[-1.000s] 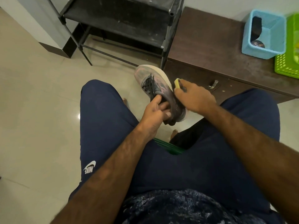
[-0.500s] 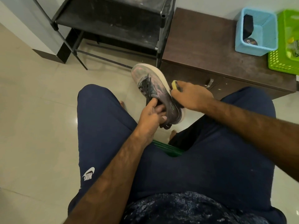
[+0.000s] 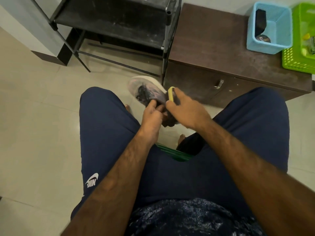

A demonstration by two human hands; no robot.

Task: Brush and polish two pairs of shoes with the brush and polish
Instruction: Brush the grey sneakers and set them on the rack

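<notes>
While the left hand (image 3: 151,117) curls round the collar of the grey-pink shoe (image 3: 148,87), holding it toe-away between the knees, the right hand (image 3: 185,109) has its fingers wrapped round a yellow brush (image 3: 171,93) at the shoe's white sole edge. The shoe sits between both hands. A round polish tin (image 3: 263,39) lies in the blue basket (image 3: 265,48) on the brown cabinet (image 3: 213,40), well apart from the hands.

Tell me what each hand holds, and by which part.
Left hand grips the shoe at its opening, behind the laces. Right hand grips the yellow brush by its rear end.
</notes>
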